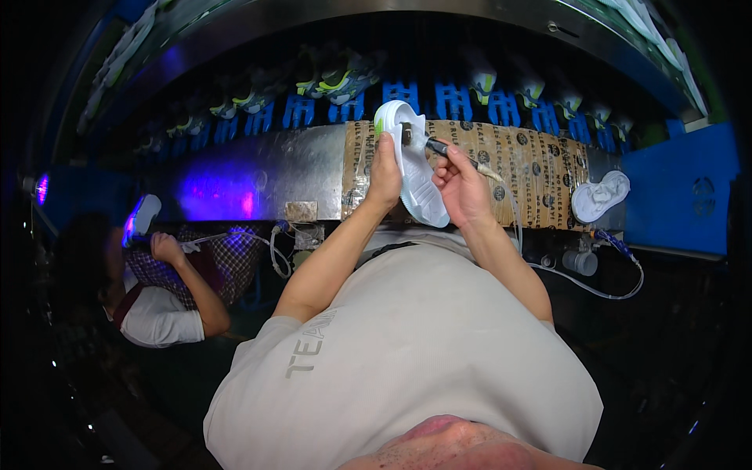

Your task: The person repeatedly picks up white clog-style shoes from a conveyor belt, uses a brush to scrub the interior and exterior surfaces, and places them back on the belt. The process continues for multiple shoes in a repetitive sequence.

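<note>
My left hand (385,176) is closed around the left edge of a white shoe sole (427,202), which stands tilted above the worktable with its hollow inner side in view. A yellow-green patch shows near the sole's upper end. In my right hand (462,192) is a brush (439,146) with a black handle, a thin tube running from its back end. The brush's dark head reaches into the sole's hollow near the upper end; whether it touches the surface I cannot tell.
Brown cardboard (517,176) covers part of the metal worktable (301,160). A pair of white soles (601,197) lies at its right end, beside a blue panel (680,196). Behind, shoe uppers (345,78) sit on blue holders (454,100). At left, a co-worker's hand (166,248) is near another sole (142,215).
</note>
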{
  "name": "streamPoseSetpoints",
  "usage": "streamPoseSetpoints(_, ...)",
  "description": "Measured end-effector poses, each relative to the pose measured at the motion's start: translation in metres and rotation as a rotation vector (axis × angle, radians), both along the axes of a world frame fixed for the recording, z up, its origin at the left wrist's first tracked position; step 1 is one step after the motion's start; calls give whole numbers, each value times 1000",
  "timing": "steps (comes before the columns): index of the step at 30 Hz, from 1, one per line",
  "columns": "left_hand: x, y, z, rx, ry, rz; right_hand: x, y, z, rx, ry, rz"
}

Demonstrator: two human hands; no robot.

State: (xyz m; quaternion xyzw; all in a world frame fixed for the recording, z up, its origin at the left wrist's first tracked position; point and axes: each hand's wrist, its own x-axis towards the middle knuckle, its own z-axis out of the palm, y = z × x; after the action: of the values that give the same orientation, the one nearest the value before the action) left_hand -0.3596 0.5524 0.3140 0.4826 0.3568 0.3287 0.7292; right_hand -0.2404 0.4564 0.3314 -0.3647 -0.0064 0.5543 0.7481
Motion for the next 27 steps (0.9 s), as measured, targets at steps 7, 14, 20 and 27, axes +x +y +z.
streamPoseSetpoints(7, 6, 14, 9, -106, -138, 9, 11, -11, 6, 116, -80, 76)
streamPoseSetpoints(14, 7, 34, 24, -161, -359, -92, 16, -23, 17, 181, -76, 194)
streamPoseSetpoints(20, 9, 56, 37, -140, -443, -171, 18, -30, 26, 80, -303, 310)
streamPoseSetpoints(27, 14, 77, 80, -120, -445, -273, 28, -34, 42, 136, -793, 424)
